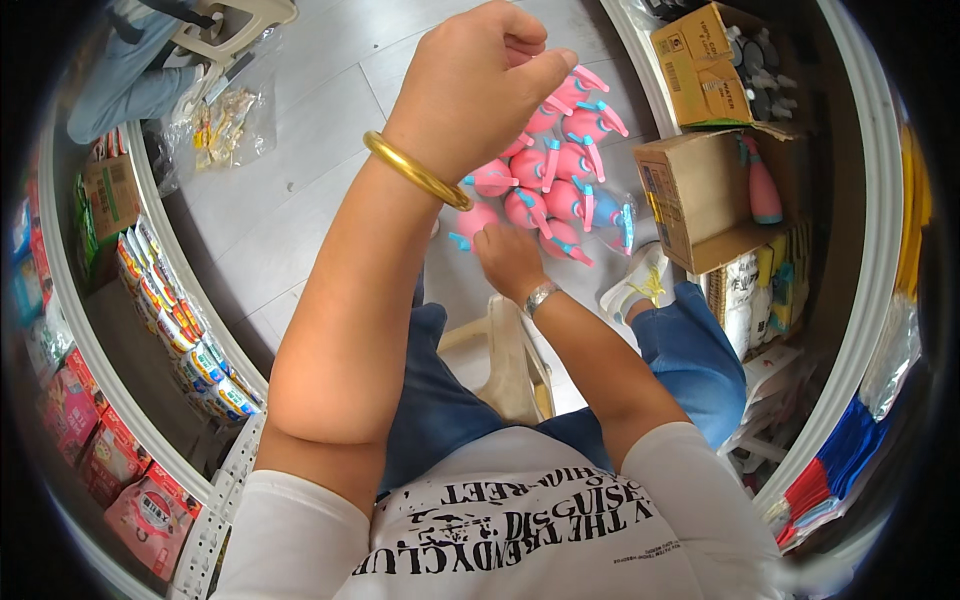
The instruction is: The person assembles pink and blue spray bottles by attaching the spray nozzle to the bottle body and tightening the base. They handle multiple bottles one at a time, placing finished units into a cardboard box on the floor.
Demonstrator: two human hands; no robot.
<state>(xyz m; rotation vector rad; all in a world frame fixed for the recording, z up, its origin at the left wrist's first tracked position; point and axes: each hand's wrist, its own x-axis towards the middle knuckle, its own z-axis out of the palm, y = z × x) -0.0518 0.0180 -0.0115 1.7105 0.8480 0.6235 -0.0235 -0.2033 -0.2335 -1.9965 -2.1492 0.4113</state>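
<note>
Several pink spray bottles (565,202) with light-blue and pink trigger heads stand close together on the grey floor. At the near left of this group is one bottle (476,219), its blue nozzle pointing left. My right hand (508,262), wearing a silver watch, is closed at that bottle's head, its fingertips partly hidden. My left hand (475,85) is raised high in front of me, above the far side of the group. Its fingers curl inward and nothing shows in them; the palm is turned away. A gold bangle (418,172) circles that wrist.
An open cardboard box (690,200) on the right shelf holds a pink spray bottle (764,185); another carton (695,65) sits behind it. Packaged goods (180,320) line the left shelf. A beige stool (508,365) stands between my knees. Another person's leg (130,85) shows far left, near a plastic bag (225,125).
</note>
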